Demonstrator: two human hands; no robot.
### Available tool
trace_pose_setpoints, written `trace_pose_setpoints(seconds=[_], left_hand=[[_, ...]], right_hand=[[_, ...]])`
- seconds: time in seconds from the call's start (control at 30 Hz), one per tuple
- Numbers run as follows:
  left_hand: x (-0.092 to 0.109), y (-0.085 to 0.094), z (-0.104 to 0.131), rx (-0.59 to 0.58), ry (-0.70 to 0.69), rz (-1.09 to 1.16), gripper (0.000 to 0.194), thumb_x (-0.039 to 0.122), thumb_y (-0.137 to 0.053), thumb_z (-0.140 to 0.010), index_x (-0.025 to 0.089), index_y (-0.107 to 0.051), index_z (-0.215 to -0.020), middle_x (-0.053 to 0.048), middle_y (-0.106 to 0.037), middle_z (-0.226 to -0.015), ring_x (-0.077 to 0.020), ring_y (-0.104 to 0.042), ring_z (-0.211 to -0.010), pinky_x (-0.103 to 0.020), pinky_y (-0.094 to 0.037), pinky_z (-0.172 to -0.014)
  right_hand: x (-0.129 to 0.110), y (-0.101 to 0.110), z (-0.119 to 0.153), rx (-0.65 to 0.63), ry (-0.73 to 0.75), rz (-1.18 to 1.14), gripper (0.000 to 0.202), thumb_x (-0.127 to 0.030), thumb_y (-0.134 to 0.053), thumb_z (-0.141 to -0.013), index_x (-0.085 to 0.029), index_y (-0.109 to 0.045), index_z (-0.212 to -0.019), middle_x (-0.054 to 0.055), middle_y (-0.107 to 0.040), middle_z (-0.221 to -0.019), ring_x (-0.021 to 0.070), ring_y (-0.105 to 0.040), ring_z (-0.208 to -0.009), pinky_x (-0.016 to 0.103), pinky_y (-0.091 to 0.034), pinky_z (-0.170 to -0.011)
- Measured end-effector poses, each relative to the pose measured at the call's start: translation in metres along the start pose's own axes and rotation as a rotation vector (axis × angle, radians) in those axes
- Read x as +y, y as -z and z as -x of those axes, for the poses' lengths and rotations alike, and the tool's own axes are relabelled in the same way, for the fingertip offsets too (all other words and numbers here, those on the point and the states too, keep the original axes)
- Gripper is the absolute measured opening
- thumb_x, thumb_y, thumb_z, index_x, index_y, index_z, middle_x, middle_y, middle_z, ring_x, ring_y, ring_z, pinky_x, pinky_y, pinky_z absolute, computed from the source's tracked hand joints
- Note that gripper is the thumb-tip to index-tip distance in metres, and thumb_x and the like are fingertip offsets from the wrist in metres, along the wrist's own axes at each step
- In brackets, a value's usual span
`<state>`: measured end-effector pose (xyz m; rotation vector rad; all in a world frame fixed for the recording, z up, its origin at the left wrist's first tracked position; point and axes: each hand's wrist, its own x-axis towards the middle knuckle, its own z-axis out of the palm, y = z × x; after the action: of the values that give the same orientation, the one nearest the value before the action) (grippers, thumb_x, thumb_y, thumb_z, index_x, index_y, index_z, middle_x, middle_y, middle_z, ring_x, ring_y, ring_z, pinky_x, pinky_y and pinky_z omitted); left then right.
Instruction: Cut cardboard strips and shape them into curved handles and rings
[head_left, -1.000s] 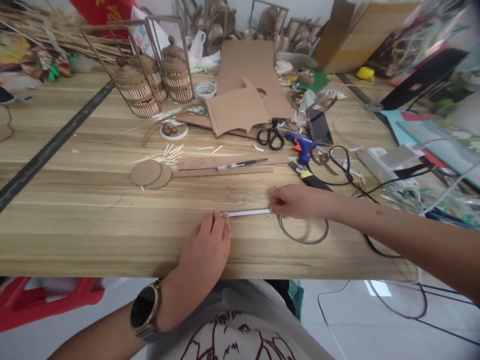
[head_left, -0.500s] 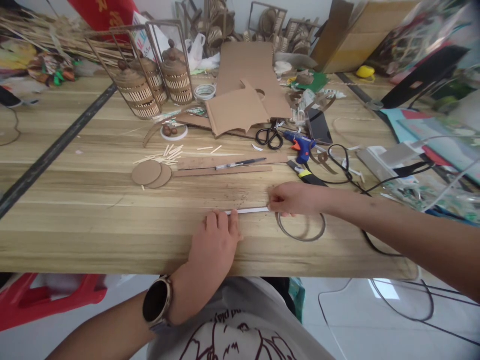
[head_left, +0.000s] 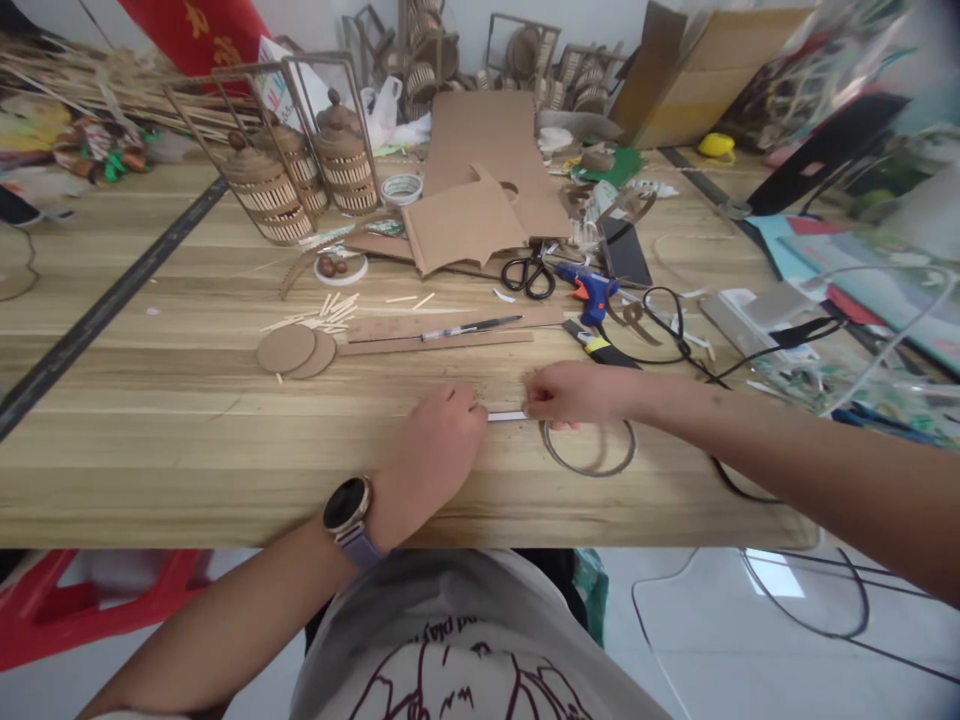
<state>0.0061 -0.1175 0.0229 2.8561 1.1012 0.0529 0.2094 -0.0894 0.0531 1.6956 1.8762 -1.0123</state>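
Note:
A narrow strip with a white face (head_left: 508, 416) runs between my two hands just above the table. My left hand (head_left: 442, 435) is closed, with its curled fingertips on the strip's left part; the fingers cover that end. At the other side my right hand (head_left: 566, 393) pinches the strip between thumb and fingers. From beneath the right hand a grey-brown loop (head_left: 592, 473) of what looks like the same strip curls on the table. A cutter knife with a yellow and black handle (head_left: 598, 345) lies just beyond the right hand.
Beyond the hands lie a pen (head_left: 472, 328), cardboard discs (head_left: 286, 348), black-handled scissors (head_left: 529, 277) and a blue glue gun (head_left: 590, 288). Cardboard sheets (head_left: 461, 222) and small lidded slatted baskets in frames (head_left: 345, 155) stand farther back. Black cables (head_left: 679, 355) trail at the right.
My left hand has slid right along the strip, closer to the right hand, and its fingers have gone from lying on the strip to curled. Less of the white face shows between the hands.

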Motion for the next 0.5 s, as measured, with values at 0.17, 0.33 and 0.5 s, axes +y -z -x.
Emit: trace_pose_setpoints(seconds=[0.17,0.33,0.5], left_hand=[[-0.007,-0.008,-0.004,0.091,0.021,0.125,0.018,0.014,-0.056,-0.094,0.015,-0.068,-0.081,-0.007,-0.064,-0.088,-0.0236,-0.060,-0.088,-0.038,-0.052,-0.080],[-0.009,-0.009,-0.007,0.120,0.039,0.196,0.016,0.015,-0.059,-0.093,0.014,-0.068,-0.079,-0.007,-0.064,-0.086,-0.0229,-0.060,-0.086,-0.038,-0.051,-0.081],[-0.005,-0.006,-0.013,0.074,-0.061,0.199,0.012,0.015,-0.056,-0.095,0.014,-0.068,-0.093,-0.007,-0.065,-0.095,-0.0235,-0.058,-0.093,-0.038,-0.050,-0.086]], right_hand=[[0.001,-0.001,-0.001,0.013,0.013,-0.002,0.026,-0.031,-0.052,-0.084,-0.018,-0.066,-0.067,0.005,-0.069,-0.065,0.0167,-0.062,-0.061,0.026,-0.042,-0.057],[0.002,-0.001,-0.001,0.016,0.019,-0.019,0.027,-0.031,-0.052,-0.084,-0.017,-0.065,-0.065,0.004,-0.066,-0.060,0.0163,-0.061,-0.060,0.026,-0.042,-0.058],[-0.004,-0.001,0.001,-0.004,0.027,-0.054,0.027,-0.031,-0.051,-0.087,-0.017,-0.064,-0.068,0.003,-0.068,-0.064,0.0148,-0.061,-0.061,0.024,-0.042,-0.060]])
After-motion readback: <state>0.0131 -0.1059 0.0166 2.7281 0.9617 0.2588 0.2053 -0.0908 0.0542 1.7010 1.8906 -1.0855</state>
